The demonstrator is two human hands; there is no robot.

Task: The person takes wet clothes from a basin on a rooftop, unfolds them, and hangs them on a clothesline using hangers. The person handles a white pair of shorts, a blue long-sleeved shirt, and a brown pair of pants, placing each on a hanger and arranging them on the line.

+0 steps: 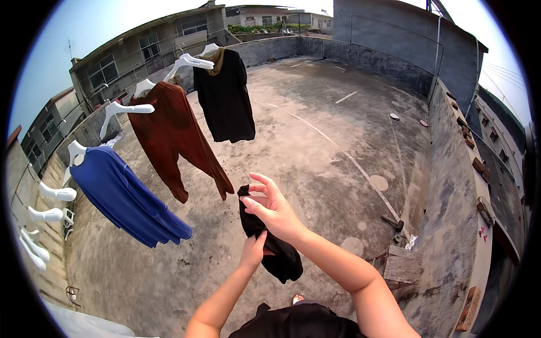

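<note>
A bunched black garment hangs in front of me; its kind does not show. My left hand is closed on its middle, with the thumb on top. My right hand is raised over the garment's upper end, fingers spread and bent a little, the cloth showing behind them. Ahead and to the left hang a blue long garment, reddish-brown trousers and a black top with a brownish neck, all on white hangers. A bare white hanger is between the blue garment and the trousers.
Several more white hangers are at the far left. A low concrete wall with loose bricks runs along the right. Near it are a wooden box and a hammer-like tool. The rooftop floor is stained concrete.
</note>
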